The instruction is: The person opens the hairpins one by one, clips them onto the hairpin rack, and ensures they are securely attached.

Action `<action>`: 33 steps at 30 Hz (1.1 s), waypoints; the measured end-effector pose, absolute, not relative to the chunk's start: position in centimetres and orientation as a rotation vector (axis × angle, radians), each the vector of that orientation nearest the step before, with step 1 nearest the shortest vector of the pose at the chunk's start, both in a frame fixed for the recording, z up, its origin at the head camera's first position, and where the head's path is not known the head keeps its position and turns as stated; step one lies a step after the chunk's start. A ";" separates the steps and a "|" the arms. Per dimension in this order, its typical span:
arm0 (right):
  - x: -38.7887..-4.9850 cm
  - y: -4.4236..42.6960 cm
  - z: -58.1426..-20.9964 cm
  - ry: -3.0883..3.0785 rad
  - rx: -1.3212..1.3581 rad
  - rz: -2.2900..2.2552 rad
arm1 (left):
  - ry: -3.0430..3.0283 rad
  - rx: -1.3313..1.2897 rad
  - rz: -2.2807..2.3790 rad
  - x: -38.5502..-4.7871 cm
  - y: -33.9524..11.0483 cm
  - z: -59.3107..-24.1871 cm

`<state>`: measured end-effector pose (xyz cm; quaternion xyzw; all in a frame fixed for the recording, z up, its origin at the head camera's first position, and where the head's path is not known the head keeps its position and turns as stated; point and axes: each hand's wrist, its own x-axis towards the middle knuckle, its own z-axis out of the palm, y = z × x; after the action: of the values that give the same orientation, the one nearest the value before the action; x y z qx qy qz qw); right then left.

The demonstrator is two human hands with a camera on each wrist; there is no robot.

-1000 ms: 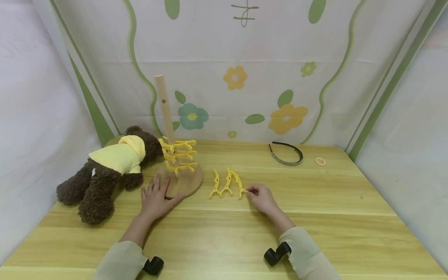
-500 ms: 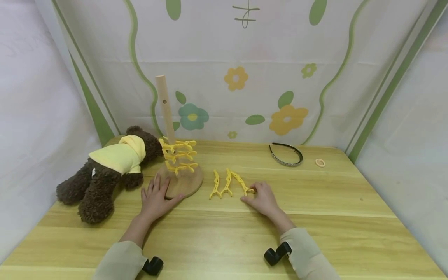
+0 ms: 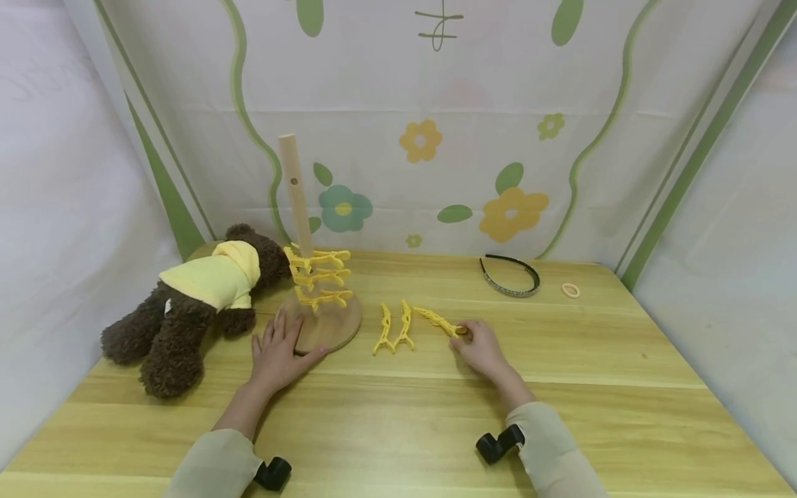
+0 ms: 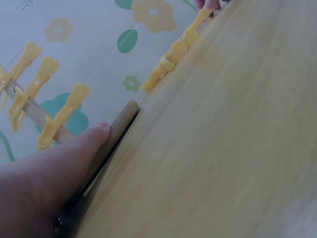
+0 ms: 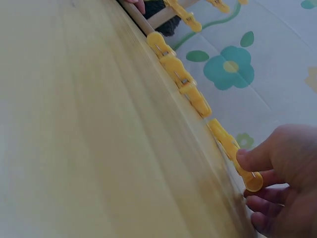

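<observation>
My left hand (image 3: 275,357) rests on the round wooden base (image 3: 333,332) of an upright stand (image 3: 295,197), fingers spread; its thumb lies on the base's edge in the left wrist view. Several yellow hair clips (image 3: 324,278) are clamped low on the post. My right hand (image 3: 484,351) pinches the handle end of a yellow alligator hair clip (image 3: 434,318) between thumb and fingers. That clip lies slanted, its nose pointing up-left, close to the tabletop. Two more yellow clips, a left one (image 3: 384,328) and a right one (image 3: 405,326), lie side by side between my hands.
A brown teddy bear (image 3: 187,304) in a yellow hoodie lies left of the stand. At the back right are a black glittery headband (image 3: 512,290) and a small beige ring (image 3: 570,290). A flowered curtain (image 3: 373,83) hangs behind the wooden table (image 3: 398,429).
My right hand has moved slightly right and turned the rightmost clip away from the other two, so it now lies more sideways. My left hand stays on the base.
</observation>
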<state>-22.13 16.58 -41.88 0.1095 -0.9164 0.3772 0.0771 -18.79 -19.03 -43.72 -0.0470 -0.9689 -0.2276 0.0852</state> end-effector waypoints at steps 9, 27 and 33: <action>-22.4 18.1 -40.4 -2.825 0.329 1.281 | -2.887 -0.145 -0.676 -18.8 -19.1 -43.8; -24.3 19.9 -36.0 -2.681 0.694 1.058 | -2.887 -0.149 -0.698 -18.7 -19.0 -43.5; -25.1 19.1 -33.4 -2.641 0.628 1.034 | -2.883 -0.155 -0.706 -18.8 -19.1 -43.7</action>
<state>-25.14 19.10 -33.38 0.2148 -0.9028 0.3533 0.1183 -18.81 -19.12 -43.71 -0.0521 -0.9665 -0.2367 0.0848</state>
